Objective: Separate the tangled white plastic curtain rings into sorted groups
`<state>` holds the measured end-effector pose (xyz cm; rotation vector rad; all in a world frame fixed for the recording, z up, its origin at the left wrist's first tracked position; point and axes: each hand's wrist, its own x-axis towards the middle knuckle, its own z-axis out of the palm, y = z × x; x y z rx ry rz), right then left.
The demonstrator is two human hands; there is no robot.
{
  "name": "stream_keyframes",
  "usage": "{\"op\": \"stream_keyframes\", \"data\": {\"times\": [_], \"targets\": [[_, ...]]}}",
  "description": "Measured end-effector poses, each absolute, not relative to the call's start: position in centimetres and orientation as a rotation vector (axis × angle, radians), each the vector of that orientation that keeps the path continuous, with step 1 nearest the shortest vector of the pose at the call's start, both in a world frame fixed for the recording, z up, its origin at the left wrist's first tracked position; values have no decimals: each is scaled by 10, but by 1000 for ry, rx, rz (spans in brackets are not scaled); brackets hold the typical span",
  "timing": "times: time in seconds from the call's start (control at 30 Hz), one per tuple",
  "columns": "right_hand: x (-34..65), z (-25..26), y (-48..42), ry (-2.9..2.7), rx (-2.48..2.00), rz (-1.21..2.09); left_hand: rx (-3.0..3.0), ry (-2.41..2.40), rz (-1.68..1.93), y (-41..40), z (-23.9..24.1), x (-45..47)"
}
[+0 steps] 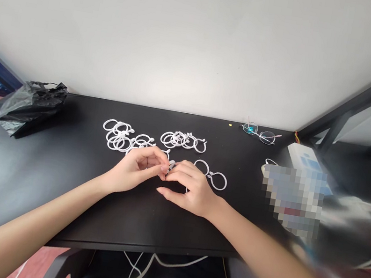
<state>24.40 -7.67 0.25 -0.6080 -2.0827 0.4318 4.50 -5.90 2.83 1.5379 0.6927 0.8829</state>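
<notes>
My left hand (141, 167) is closed in a pinch, thumb against fingertips, on a small white-and-grey part of what looks like a white curtain ring (171, 165); most of it is hidden by the fingers. Close against it, my right hand (195, 185) has bent fingers touching the same part, with the thumb held away from them. Beyond my left hand lies a pile of white curtain rings (120, 136). Another cluster of rings (183, 140) is behind both hands. To the right of my right hand, two linked rings (217, 181) rest on the black table (114, 222).
A black plastic bag (32, 106) sits at the far left. Eyeglasses (259, 133) lie near the wall at the back right. Further right are a white box (305, 159), a blurred-out object (291, 199) and clear plastic wrap (352, 224). Cables (145, 270) hang below the table's front edge.
</notes>
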Motion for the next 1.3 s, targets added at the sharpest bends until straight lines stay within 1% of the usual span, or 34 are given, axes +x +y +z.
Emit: {"op": "stream_keyframes", "data": {"times": [0.17, 0.43, 0.97, 1.3], "targets": [[245, 0, -77, -2072, -614, 510, 1561, 687, 889, -57, 30, 45], [246, -3, -79, -2123, -775, 556, 1517, 696, 885, -56, 27, 42], [244, -4, -80, -2049, -835, 478, 1466, 709, 875, -57, 29, 44], [244, -5, -80, -2040, -836, 527, 1458, 653, 880, -56, 29, 45]]}}
